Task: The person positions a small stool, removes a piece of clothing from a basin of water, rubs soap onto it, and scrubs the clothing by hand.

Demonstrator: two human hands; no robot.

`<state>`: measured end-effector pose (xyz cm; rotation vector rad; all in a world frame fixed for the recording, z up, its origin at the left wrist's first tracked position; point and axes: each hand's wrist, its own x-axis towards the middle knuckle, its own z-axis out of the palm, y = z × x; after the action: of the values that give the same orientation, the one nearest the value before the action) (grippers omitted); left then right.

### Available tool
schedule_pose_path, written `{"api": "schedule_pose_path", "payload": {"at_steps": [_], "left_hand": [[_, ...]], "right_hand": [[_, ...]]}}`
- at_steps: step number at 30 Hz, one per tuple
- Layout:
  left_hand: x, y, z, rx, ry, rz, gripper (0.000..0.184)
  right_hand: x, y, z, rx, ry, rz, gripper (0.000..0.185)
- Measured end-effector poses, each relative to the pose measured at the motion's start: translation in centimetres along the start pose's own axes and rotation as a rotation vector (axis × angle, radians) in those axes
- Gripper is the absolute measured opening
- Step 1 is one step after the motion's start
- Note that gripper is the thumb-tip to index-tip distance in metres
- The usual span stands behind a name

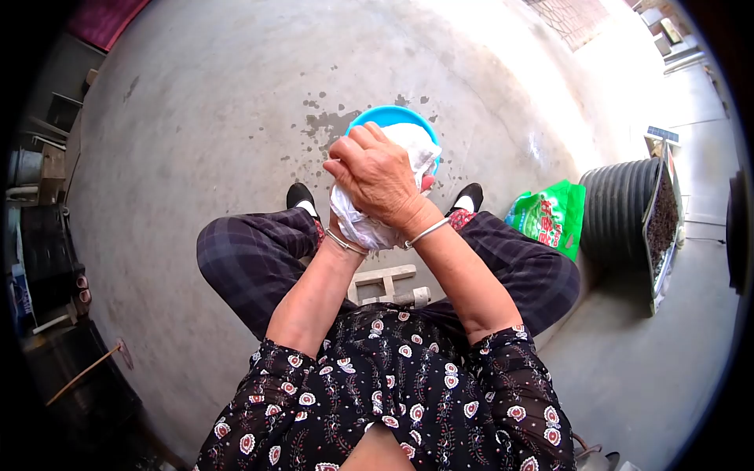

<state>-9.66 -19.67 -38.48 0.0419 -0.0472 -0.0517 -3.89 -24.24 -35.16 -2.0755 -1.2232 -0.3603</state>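
Over a blue basin (377, 116) on the floor, a white cloth (415, 143) is bunched between my two hands. My right hand (381, 174) lies on top, its fingers curled round the cloth. Beneath it is my left hand (338, 206), mostly hidden by the cloth and my right hand; its wrist and a little of the hand show. Part of the cloth hangs toward my wrists, and another part spreads across the basin's right side. What is inside the basin is hidden.
Wet spots mark the concrete floor (196, 141) left of the basin. A green packet (550, 218) lies by my right knee, beside a black ribbed container (620, 208). A small wooden frame (385, 276) is between my legs. Assorted items line the left edge.
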Motion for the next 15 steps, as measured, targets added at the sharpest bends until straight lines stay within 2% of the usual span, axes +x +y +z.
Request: {"api": "schedule_pose_path", "payload": {"at_steps": [1, 2, 3, 5, 7, 10, 12, 14, 15], "left_hand": [[-0.1, 0.0, 0.5, -0.136, 0.020, -0.048, 0.062], [-0.3, 0.0, -0.2, 0.036, 0.154, 0.039, 0.059], [-0.1, -0.2, -0.7, -0.017, 0.182, 0.038, 0.057], [-0.2, 0.0, 0.3, -0.270, -0.124, -0.059, 0.059], [-0.2, -0.3, -0.6, -0.149, 0.018, 0.001, 0.061], [0.2, -0.2, -1.0, -0.081, 0.113, 0.027, 0.058], [0.2, -0.4, -1.0, -0.035, 0.177, 0.033, 0.057], [0.1, -0.6, 0.3, -0.086, 0.103, 0.002, 0.053], [0.0, -0.6, 0.2, -0.060, 0.100, -0.004, 0.054]], "right_hand": [[0.5, 1.3, -0.3, -0.041, -0.037, 0.026, 0.017], [0.8, 2.4, -0.5, -0.052, 0.013, 0.071, 0.015], [1.1, 3.1, -0.4, -0.065, 0.064, 0.109, 0.014], [-0.2, 0.6, -0.5, 0.092, 0.080, 0.070, 0.012], [-2.1, -3.0, 0.1, 0.200, 0.057, -0.027, 0.014], [-2.5, -1.8, 0.3, 0.162, -0.062, 0.002, 0.015], [-1.1, 1.7, 0.4, 0.017, 0.014, 0.077, 0.016], [0.5, 3.6, -0.1, -0.104, 0.074, 0.123, 0.017], [0.1, 3.1, 0.1, -0.025, 0.084, 0.105, 0.017]]}}
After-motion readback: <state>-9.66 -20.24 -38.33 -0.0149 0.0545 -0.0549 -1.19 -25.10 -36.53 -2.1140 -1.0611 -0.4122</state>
